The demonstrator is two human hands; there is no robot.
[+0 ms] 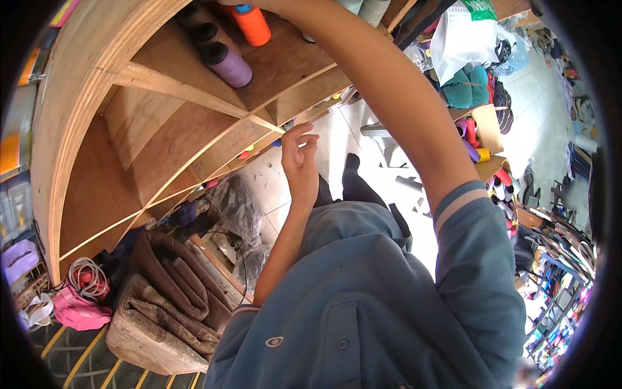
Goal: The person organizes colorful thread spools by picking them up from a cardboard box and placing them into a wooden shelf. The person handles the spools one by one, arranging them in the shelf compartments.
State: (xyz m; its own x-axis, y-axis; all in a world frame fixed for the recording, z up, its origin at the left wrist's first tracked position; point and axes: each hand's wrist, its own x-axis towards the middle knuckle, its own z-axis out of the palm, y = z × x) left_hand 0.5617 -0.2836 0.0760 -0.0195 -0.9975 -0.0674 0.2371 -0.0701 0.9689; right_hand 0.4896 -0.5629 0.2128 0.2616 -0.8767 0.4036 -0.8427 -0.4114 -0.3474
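My right arm stretches up across the wooden shelf. At the picture's upper edge, my right hand [264,4] is closed at the blue-tipped top of an orange thread spool [251,27]; most of its fingers are cut off. A purple thread spool [232,67] with a dark tip stands beside it in the same compartment, with darker spools [206,32] behind. Lower down, my left hand [300,162] is raised in front of the shelf edge, fingers loosely bent and apart, holding nothing.
The wooden shelf [188,91] has several compartments. Folded brown cloth [175,279] and clear plastic bags [236,201] lie below at left, near a pink bag [81,308]. To the right are a white plastic bag [457,42], a teal bundle [465,87] and more spools [472,133].
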